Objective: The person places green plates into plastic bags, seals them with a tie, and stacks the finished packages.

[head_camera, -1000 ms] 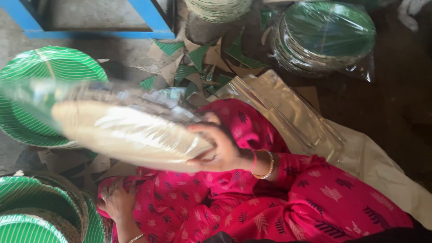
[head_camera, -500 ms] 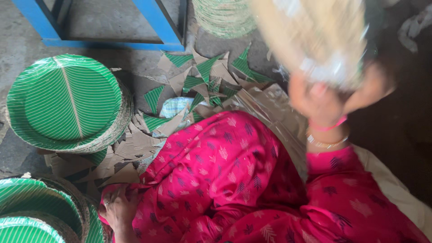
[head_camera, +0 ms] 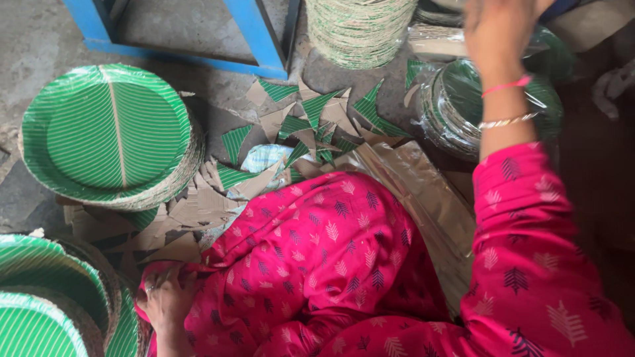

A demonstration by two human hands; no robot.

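Fingers of the right hand (head_camera: 499,26) run off the top edge, so I cannot tell whether they are spread or closed on anything; the hand is raised over the wrapped plates (head_camera: 463,106), which lie just below the wrist and a little toward the body. Fingers of the left hand (head_camera: 165,301) curl loosely on the pink cloth (head_camera: 331,251) by the knee, holding nothing that shows.

Largest on the floor is the plate stack (head_camera: 109,135) at left, green and striped, its pale centre rib running away from the person; it sits well apart from both hands, nearer the left. More green plates (head_camera: 46,304) crowd the lower left corner, just beside the left hand. A tall stack (head_camera: 360,30) stands at the top by the blue frame (head_camera: 264,39). Foil sheets (head_camera: 417,192) lie between the knee and the wrapped plates. Green and brown offcuts (head_camera: 317,119) litter the middle.
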